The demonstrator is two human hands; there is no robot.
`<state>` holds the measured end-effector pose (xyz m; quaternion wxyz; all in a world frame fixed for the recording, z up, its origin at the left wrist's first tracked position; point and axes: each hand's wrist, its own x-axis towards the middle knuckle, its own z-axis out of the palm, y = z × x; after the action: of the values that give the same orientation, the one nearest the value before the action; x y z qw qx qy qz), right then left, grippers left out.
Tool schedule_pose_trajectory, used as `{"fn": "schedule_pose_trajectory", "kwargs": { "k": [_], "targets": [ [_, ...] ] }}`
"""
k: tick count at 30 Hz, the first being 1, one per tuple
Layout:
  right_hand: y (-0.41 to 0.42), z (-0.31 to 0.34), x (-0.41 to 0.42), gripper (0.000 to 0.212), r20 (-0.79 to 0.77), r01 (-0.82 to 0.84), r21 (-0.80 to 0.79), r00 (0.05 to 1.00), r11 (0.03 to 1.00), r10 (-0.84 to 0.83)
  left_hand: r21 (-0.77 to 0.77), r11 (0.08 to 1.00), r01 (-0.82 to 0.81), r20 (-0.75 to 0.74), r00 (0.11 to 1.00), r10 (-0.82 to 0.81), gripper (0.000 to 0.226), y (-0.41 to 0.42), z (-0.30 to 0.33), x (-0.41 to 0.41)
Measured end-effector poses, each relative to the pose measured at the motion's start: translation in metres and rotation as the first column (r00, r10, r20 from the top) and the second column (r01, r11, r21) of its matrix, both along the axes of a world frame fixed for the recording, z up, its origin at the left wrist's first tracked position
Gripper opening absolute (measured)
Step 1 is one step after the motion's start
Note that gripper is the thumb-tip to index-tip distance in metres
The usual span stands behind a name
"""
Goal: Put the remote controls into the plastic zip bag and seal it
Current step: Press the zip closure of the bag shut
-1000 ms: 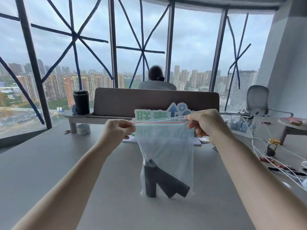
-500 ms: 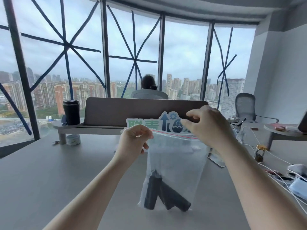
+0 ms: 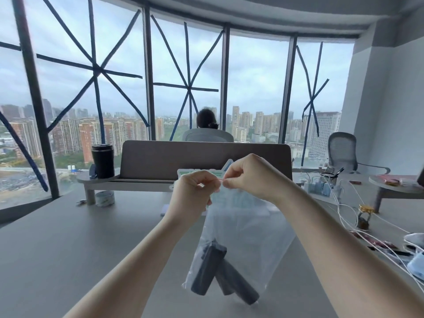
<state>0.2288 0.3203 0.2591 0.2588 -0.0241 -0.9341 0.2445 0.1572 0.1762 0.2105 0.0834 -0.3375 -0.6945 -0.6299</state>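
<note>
Big curved office up high, floor-to-ceiling windows [image 3: 188,92] with blue tape crossed over the glass and a cloudy city skyline outside. A grey bench [image 3: 68,249] fills the lower part of the view. Out at about 10 o'clock there's a black tumbler [image 3: 103,160] sitting on a low riser shelf [image 3: 101,181], with a roll of tape [image 3: 104,198] tucked just under it. A brown divider panel [image 3: 160,159] runs across the back, and a person sits in a chair behind it, facing the windows.

Dead centre, the left hand [image 3: 192,196] and right hand [image 3: 250,177] are up close together, nearly touching. Both sets of fingers are pinched closed on the top edge of the clear plastic zip bag [image 3: 247,230], right on the thin red zip line. The bag hangs down from there toward 6 o'clock, its bottom about at the bench. Two dark remote controls [image 3: 220,271] are inside at the bottom, leaning across each other in a V.

Over at 3 to 4 o'clock it's a mess of white cables [image 3: 351,203], a small jar with a gold lid [image 3: 364,216], and a grey mesh office chair [image 3: 341,150] further back.
</note>
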Motion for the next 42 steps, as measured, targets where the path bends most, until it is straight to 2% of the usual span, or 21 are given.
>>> {"fn": "schedule_pose_trajectory", "kwargs": {
  "k": [4, 10, 23, 37, 42],
  "targets": [
    [-0.005, 0.004, -0.002, 0.012, 0.013, 0.005, 0.055, 1.0, 0.998, -0.005, 0.009, 0.999, -0.032, -0.036, 0.999, 0.033, 0.019, 0.001, 0.003, -0.001],
    [-0.014, 0.001, -0.004, 0.019, 0.043, 0.068, 0.136, 0.996, 0.988, -0.075, 0.101, 0.994, -0.052, -0.014, 0.998, 0.054, 0.022, 0.004, -0.002, -0.004],
    [-0.003, -0.026, 0.026, 0.016, -0.002, 0.161, 0.284, 0.986, 0.945, -0.168, 0.3, 0.924, -0.236, 0.063, 0.972, 0.228, 0.024, -0.036, -0.001, -0.033],
    [-0.018, -0.016, 0.044, 0.02, -0.029, 0.167, 0.361, 0.985, 0.918, -0.168, 0.303, 0.899, -0.315, 0.089, 0.949, 0.303, 0.017, -0.078, 0.001, -0.048],
    [-0.027, -0.008, 0.047, 0.025, -0.034, 0.163, 0.376, 0.986, 0.912, -0.162, 0.323, 0.89, -0.321, 0.103, 0.947, 0.304, 0.024, -0.088, -0.001, -0.044]
  ]
}}
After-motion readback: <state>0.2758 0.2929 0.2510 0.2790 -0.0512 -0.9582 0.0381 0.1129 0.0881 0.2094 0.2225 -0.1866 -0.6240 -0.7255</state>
